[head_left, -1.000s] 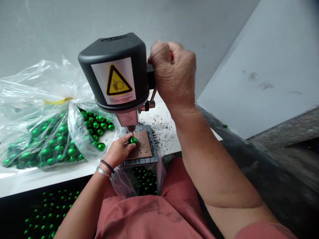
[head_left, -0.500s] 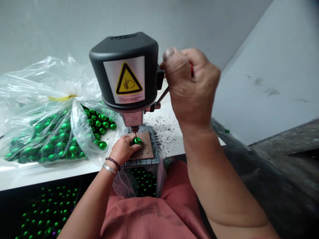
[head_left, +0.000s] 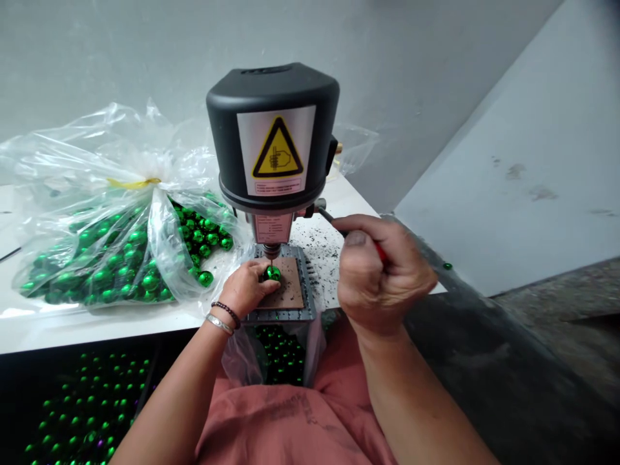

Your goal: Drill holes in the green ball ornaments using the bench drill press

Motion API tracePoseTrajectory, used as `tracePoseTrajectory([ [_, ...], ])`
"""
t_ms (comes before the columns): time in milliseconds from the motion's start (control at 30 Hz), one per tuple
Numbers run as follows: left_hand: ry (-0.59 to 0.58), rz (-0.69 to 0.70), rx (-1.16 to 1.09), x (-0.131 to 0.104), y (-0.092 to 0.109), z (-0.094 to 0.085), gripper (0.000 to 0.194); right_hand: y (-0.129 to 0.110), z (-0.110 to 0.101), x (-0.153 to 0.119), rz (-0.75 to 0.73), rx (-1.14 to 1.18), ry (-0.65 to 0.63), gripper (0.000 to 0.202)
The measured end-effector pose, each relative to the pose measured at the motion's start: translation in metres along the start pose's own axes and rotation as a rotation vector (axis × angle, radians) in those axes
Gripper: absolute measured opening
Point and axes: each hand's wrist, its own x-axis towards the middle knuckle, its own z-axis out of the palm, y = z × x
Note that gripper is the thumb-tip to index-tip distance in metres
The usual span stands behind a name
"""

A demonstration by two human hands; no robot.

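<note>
A small drill press with a black head (head_left: 274, 129) and a yellow warning sticker stands in front of me. My left hand (head_left: 247, 284) pinches a shiny green ball (head_left: 272, 275) between thumb and fingers on a brown board (head_left: 293, 290). That board lies on the press's grey base (head_left: 305, 315). The drill bit (head_left: 271, 261) comes down to the ball's top; whether it has entered the ball I cannot tell. My right hand (head_left: 382, 271) is closed around the red-gripped feed lever (head_left: 380, 252) to the right of the press.
On the left a clear plastic bag (head_left: 159, 252), tied with yellow, holds many green balls. Dark shavings (head_left: 322, 252) litter the white table (head_left: 58, 332). More green balls fill a bag (head_left: 281, 361) below the base and a dark container (head_left: 82, 413) at lower left.
My right hand has swung the feed lever downward, from beside the press head to below it. The left hand still pinches the ball under the bit. My view has shifted slightly left.
</note>
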Motion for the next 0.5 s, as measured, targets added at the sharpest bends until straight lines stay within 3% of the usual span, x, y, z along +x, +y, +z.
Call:
tracePoseTrajectory([
  [300,0.007,-0.010,-0.001,-0.004,0.004,-0.002,0.023,0.004,0.004,-0.013,0.015,0.064,0.028,0.019],
  [500,0.027,-0.004,-0.023,-0.002,0.001,0.001,0.029,0.005,0.005,-0.018,0.027,0.052,0.043,0.018],
])
